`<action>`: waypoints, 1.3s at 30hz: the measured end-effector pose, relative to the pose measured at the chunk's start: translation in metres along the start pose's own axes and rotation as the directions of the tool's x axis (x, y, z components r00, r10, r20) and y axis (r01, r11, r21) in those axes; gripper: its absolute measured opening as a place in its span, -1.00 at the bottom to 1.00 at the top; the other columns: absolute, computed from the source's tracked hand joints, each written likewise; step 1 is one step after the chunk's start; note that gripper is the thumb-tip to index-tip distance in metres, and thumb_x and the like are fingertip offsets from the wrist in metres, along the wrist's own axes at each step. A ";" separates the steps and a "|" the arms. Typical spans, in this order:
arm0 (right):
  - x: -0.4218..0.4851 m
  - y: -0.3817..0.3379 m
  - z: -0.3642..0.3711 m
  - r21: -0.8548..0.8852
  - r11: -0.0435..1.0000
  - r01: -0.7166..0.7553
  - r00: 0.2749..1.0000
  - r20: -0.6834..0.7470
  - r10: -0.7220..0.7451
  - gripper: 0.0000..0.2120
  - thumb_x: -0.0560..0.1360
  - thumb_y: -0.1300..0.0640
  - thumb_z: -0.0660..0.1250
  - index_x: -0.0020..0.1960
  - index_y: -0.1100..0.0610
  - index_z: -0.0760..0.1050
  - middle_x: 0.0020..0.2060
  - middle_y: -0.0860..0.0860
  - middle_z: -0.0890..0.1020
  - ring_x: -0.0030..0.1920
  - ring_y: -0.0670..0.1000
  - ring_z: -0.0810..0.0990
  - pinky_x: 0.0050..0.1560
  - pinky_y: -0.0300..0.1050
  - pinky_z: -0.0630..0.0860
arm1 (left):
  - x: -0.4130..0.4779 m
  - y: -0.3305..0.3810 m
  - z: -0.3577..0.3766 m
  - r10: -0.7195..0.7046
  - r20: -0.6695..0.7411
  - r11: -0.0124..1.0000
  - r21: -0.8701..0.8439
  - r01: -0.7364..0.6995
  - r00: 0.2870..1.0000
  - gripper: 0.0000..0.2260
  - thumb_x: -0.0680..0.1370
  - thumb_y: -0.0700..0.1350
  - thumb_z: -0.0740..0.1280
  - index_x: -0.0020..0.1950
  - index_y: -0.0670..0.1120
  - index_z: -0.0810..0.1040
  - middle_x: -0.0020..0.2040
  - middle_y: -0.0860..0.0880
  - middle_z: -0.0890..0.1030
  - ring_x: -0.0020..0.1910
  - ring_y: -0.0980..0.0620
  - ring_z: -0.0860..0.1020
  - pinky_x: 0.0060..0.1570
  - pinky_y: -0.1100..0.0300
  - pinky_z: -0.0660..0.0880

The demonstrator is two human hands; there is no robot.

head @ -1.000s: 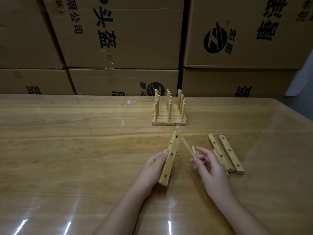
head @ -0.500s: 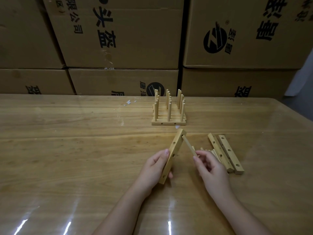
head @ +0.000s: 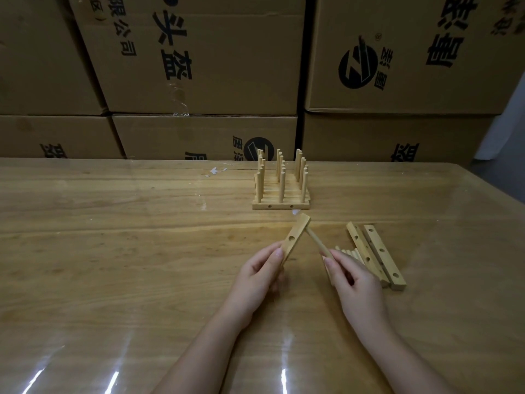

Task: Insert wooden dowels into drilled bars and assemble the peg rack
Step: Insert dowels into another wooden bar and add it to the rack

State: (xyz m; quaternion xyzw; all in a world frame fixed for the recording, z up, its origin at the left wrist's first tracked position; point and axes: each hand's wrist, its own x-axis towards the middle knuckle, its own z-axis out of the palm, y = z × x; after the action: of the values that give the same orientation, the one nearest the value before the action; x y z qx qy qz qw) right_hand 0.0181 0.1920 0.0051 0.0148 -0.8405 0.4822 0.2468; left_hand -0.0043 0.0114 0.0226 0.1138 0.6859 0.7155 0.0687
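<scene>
Insertion of a peg is judged to be the step in hand. A drilled bar (head: 294, 237) is gripped at its lower part by the left hand (head: 257, 275), whose fingers are curled round it. The bar is tilted up off the table (head: 113, 251) with its far end raised, presumably so that its holes can be reached from the right. One hole is seen on the face turned to the camera.

A dowel (head: 317, 242) is pinched near its rear end by the fingertips of the right hand (head: 356, 281). Its front tip is brought against the opposite side of the bar, close to the upper end. Whether it is seated in a hole cannot be told.

Loose dowels (head: 345, 253) are laid in a short row just beside two spare bars (head: 377, 251), near the right hand, where the next piece can be taken with little reach. A finished rack (head: 281, 191), with its pegs upright in rows, is stood farther back, well apart from the work, so that it is not knocked. Cardboard boxes (head: 199, 66) are stacked behind the table
</scene>
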 end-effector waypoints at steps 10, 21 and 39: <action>0.001 0.004 -0.003 -0.114 0.992 0.053 0.994 -0.087 -0.063 -0.74 0.53 0.13 0.27 0.20 0.04 0.55 -0.15 -0.13 0.53 -0.12 -0.22 0.50 -0.23 -0.37 0.40 | 0.001 -0.003 0.001 0.005 0.015 0.999 0.050 -0.006 1.000 -0.69 0.48 0.17 0.29 0.19 0.17 0.57 -0.39 0.21 0.52 -0.39 0.25 0.43 -0.33 0.38 0.37; -0.001 0.000 -0.002 0.024 0.997 0.071 0.993 -0.095 -0.068 -0.74 0.50 -0.10 0.15 0.16 -0.12 0.43 -0.29 -0.23 0.53 -0.23 -0.23 0.53 -0.32 -0.37 0.43 | -0.002 -0.001 0.003 -0.003 0.052 0.996 0.084 -0.001 0.999 -0.70 0.48 0.12 0.24 0.18 0.14 0.58 -0.41 0.09 0.46 -0.44 0.20 0.41 -0.37 0.37 0.38; -0.001 -0.003 -0.006 0.021 0.994 0.107 0.984 -0.147 -0.103 -0.79 0.53 -0.10 0.12 0.06 -0.06 0.43 -0.36 -0.09 0.48 -0.39 -0.08 0.46 -0.47 -0.28 0.37 | 0.002 0.002 0.001 -0.071 -0.054 0.997 -0.006 0.071 0.996 -0.77 0.64 -0.02 0.16 0.07 0.02 0.61 -0.38 0.01 0.50 -0.45 0.13 0.42 -0.43 0.32 0.39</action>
State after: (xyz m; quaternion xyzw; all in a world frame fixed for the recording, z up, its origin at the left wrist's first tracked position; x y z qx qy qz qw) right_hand 0.0223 0.1950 0.0093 0.0272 -0.8111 0.4804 0.3326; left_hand -0.0058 0.0129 0.0243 0.0696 0.6897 0.7167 0.0757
